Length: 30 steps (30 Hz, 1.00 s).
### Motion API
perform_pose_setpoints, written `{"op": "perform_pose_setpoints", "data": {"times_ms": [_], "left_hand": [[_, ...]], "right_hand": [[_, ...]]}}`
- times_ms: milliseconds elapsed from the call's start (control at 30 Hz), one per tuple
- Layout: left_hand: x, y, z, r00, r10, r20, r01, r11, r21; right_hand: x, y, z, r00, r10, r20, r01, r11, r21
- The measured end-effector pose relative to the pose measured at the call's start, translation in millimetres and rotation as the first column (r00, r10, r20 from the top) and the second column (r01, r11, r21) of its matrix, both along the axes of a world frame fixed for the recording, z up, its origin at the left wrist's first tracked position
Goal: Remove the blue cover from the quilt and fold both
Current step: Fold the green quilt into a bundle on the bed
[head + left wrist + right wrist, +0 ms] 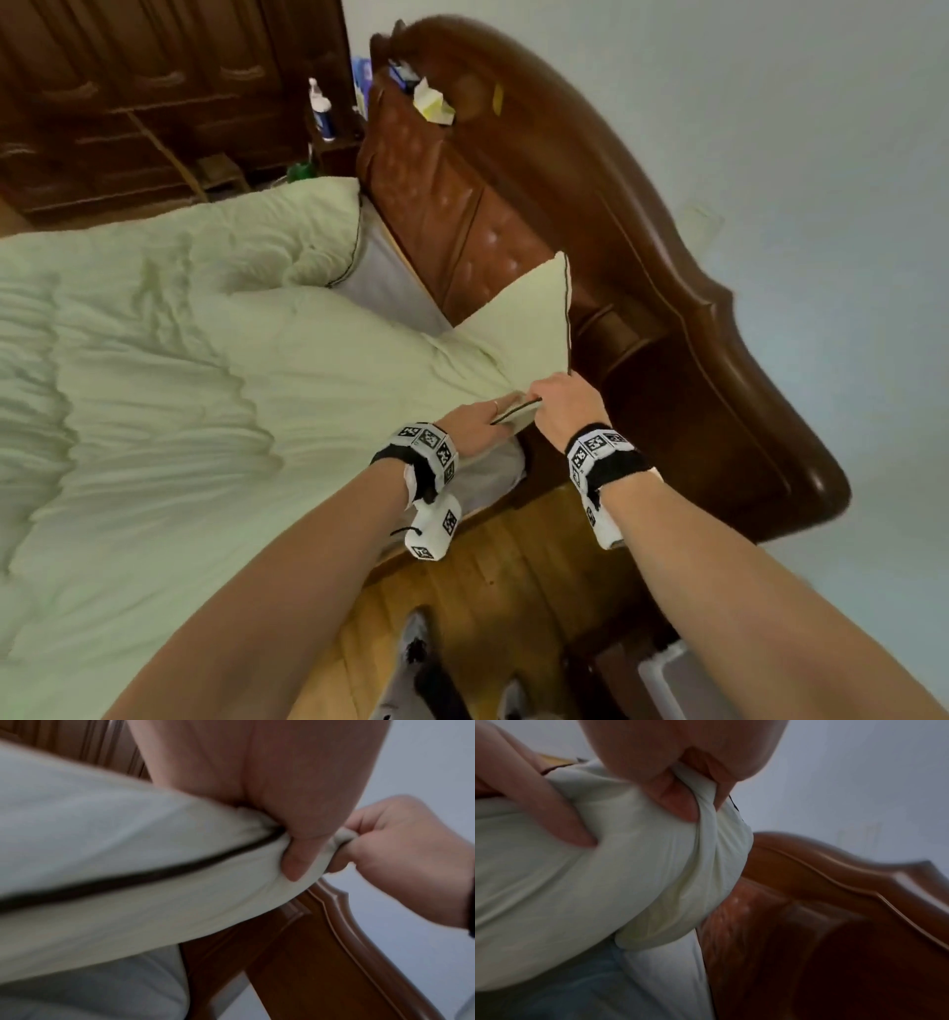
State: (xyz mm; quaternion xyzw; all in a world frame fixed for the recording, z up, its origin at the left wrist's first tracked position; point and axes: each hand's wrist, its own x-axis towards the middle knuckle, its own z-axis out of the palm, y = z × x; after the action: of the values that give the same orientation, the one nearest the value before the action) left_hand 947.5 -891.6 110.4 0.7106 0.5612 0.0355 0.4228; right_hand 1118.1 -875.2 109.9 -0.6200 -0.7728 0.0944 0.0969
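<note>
Fingers (677, 805) of the right hand (562, 406) bunch and pinch the quilt (205, 370) at its dark-piped corner; the left hand (475, 424) pinches the same edge just beside it, probably to line up the fold. The pale green quilt sprawls over the bed toward the headboard (590, 231). No blue cover shows.
</note>
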Motion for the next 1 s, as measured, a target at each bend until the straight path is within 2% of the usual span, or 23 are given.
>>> {"op": "perform_pose_setpoints", "data": {"times_ms": [67, 133, 233, 333, 433, 567, 767, 900, 1000], "left_hand": [[14, -18, -19, 1.0, 0.014, 0.026, -0.01, 0.992, -0.129], [15, -35, -30, 0.997, 0.074, 0.028, -0.068, 0.982, -0.177], [-7, -60, -41, 0.985, 0.17, -0.015, -0.17, 0.97, -0.174], [-52, -97, -43, 0.955, 0.272, -0.116, -0.289, 0.943, -0.165], [-106, -141, -36, 0.885, 0.438, -0.158, -0.459, 0.877, -0.141], [-184, -211, -20, 0.769, 0.598, -0.226, -0.629, 0.772, -0.097], [-302, -332, -1, 0.537, 0.822, -0.189, -0.836, 0.548, 0.006], [-394, -431, 4, 0.374, 0.903, -0.21, -0.91, 0.401, 0.106], [-474, -511, 7, 0.268, 0.93, -0.25, -0.933, 0.316, 0.174]], "right_hand": [[22, -14, -38, 0.983, -0.139, 0.12, 0.168, 0.945, -0.28], [36, -30, -72, 0.964, -0.194, 0.184, 0.257, 0.864, -0.432], [31, -53, -108, 0.969, -0.166, 0.183, 0.244, 0.763, -0.598], [-10, -74, -114, 0.993, -0.087, 0.077, 0.116, 0.713, -0.691], [-68, -86, -103, 0.998, 0.019, -0.064, -0.058, 0.722, -0.689], [-154, -104, -78, 0.968, 0.167, -0.19, -0.25, 0.743, -0.621], [-313, -172, -49, 0.888, 0.415, -0.199, -0.449, 0.687, -0.571], [-434, -253, -34, 0.798, 0.571, -0.193, -0.577, 0.632, -0.518], [-520, -322, -26, 0.717, 0.686, -0.127, -0.661, 0.609, -0.439]]}}
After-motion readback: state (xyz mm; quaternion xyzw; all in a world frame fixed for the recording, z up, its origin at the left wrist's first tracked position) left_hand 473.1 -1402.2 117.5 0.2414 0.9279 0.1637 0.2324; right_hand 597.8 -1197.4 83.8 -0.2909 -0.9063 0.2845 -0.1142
